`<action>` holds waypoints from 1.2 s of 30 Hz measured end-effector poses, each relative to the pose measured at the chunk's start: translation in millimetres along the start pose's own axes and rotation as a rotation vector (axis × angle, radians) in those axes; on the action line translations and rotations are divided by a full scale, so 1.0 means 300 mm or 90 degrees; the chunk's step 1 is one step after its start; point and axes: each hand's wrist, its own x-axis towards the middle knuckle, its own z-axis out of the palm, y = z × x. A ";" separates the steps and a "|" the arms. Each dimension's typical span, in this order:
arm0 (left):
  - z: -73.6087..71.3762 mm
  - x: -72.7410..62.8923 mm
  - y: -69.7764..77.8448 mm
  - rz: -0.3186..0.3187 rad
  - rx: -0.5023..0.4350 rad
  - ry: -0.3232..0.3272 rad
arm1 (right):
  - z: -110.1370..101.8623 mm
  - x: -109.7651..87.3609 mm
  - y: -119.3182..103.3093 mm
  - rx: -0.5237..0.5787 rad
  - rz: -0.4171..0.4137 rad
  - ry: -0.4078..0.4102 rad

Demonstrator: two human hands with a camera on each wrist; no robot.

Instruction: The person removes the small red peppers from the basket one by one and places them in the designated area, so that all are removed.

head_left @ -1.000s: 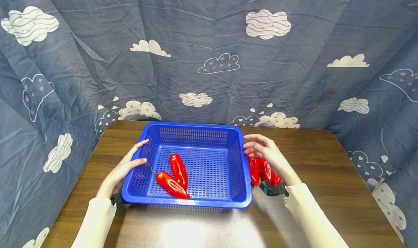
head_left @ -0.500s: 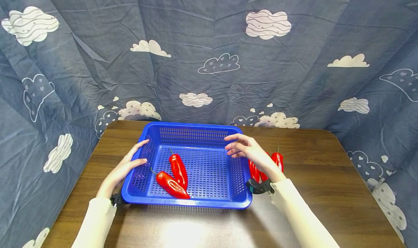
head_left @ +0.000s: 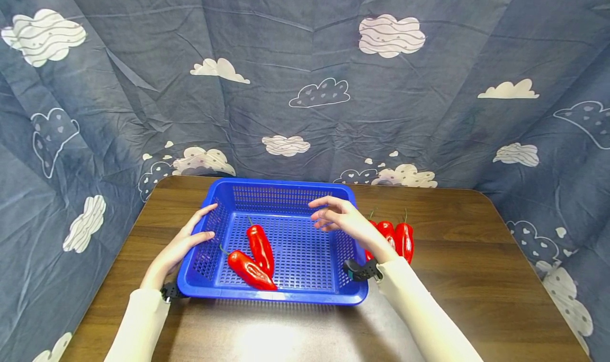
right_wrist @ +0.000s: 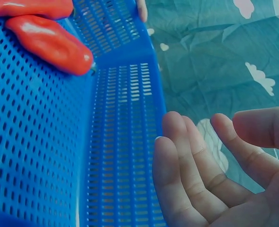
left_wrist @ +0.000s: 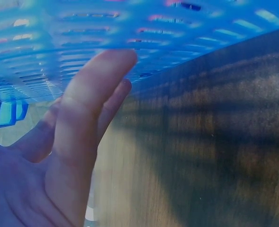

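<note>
A blue slotted plastic basket (head_left: 286,294) stands on the wooden table. Its left rim is held by my left hand (head_left: 178,244), thumb and a finger over the edge; in the left wrist view other fingers lie against the outer wall. Inside, towards the left, lie two red peppers, one (head_left: 260,250) leaning against the other (head_left: 250,270). My right hand (head_left: 347,219) hovers over the basket's right side, fingers loosely bent, nothing between them. Beyond the right wall lie more red peppers: one in full view (head_left: 404,241), another (head_left: 386,232) partly behind my right forearm.
The brown table (head_left: 457,256) extends to the right of the peppers and in front of the basket. A dark cloud-patterned cloth (head_left: 305,124) hangs behind and at both sides. Black straps (head_left: 363,271) circle both wrists.
My right hand has moved left, from beside the peppers outside to above the basket's right part, uncovering those peppers. My left hand, the basket and the two peppers inside have stayed put.
</note>
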 end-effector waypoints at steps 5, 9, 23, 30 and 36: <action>0.000 0.000 0.000 0.000 0.005 0.001 | 0.024 0.017 0.008 0.007 0.000 -0.011; 0.000 0.000 0.000 -0.002 0.009 0.004 | 0.045 0.029 0.011 0.009 -0.004 -0.018; 0.002 0.000 0.000 0.001 -0.004 0.003 | 0.114 0.075 0.022 0.013 -0.001 -0.043; 0.003 -0.002 0.002 -0.005 -0.013 0.002 | 0.149 0.095 0.029 0.019 0.024 -0.038; 0.003 -0.002 0.002 -0.007 -0.014 0.002 | 0.180 0.115 0.043 0.009 0.030 -0.048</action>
